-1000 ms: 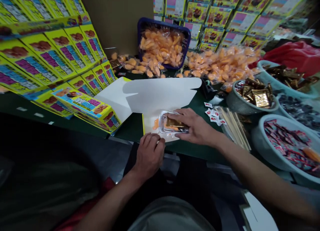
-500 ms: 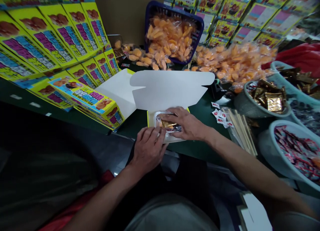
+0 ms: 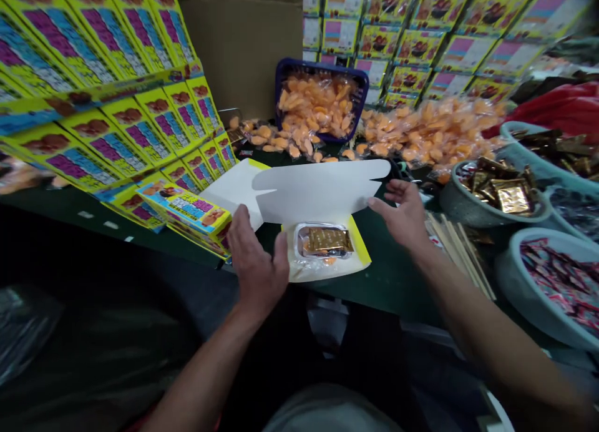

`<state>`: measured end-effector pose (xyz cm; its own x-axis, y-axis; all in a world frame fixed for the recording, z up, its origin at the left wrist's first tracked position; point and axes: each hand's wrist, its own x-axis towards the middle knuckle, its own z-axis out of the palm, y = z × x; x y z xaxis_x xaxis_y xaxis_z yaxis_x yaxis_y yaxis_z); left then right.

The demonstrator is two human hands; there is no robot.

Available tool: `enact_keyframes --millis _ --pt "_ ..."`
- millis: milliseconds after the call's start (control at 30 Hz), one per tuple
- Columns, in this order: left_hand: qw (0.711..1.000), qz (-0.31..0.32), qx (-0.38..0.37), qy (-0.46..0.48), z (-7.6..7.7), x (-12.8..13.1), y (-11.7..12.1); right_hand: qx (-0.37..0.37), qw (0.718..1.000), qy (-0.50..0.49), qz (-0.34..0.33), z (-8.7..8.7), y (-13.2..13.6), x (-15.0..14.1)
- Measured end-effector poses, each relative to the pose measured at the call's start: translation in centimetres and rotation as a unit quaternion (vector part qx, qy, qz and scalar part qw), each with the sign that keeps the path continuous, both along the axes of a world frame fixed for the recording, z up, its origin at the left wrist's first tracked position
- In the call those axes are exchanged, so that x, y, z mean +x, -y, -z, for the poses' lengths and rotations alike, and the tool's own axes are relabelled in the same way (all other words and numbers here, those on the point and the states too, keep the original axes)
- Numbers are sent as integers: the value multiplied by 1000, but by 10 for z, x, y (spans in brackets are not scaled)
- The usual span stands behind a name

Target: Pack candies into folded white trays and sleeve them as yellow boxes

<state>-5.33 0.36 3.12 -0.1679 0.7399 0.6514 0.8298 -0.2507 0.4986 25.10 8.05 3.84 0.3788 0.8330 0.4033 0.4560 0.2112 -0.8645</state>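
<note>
An unfolded carton (image 3: 318, 185) lies in front of me, its white inner side up and its yellow printed edge showing at the right. On its near panel sits a clear plastic tray (image 3: 299, 252) holding a gold foil packet (image 3: 327, 240), with some orange pieces partly hidden beneath. My left hand (image 3: 258, 257) is open, fingers apart, just left of the tray by the carton's side. My right hand (image 3: 400, 215) is open too, its thumb at the right end of the raised white flap; whether it touches is hard to tell.
Stacked yellow boxes (image 3: 135, 126) rise at the left, one filled box (image 3: 191, 210) lying in front. Behind are a purple basket (image 3: 367, 82) and loose bagged orange pieces (image 3: 430, 129). At right stand bowls of gold packets (image 3: 512, 195) and red packets (image 3: 559, 276), beside wooden sticks (image 3: 461, 251).
Both hands have come off the tray and opened. The left moved left; the right moved right and up to the flap's end. The view has tilted slightly upward.
</note>
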Motion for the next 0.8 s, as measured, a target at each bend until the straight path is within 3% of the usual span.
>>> enact_keyframes --millis 100,167,267,433,633,800 --pt "998 -39 -22 41 -9 -1 -34 -10 992 -16 -123 -2 -26 7" --pt "995 -63 -52 53 -15 0 -50 -23 988 4 -152 -3 -32 9" --pt "993 -70 -79 48 -24 6 -59 -11 994 41 -101 -2 -22 12" --pt "993 -33 -93 66 -28 26 -51 -17 995 93 -14 -4 12 22" --pt "995 9 -89 45 -13 35 -38 -28 983 180 -17 -12 47 9" --pt "995 70 -61 47 4 27 -20 20 982 190 -1 -5 72 -6"
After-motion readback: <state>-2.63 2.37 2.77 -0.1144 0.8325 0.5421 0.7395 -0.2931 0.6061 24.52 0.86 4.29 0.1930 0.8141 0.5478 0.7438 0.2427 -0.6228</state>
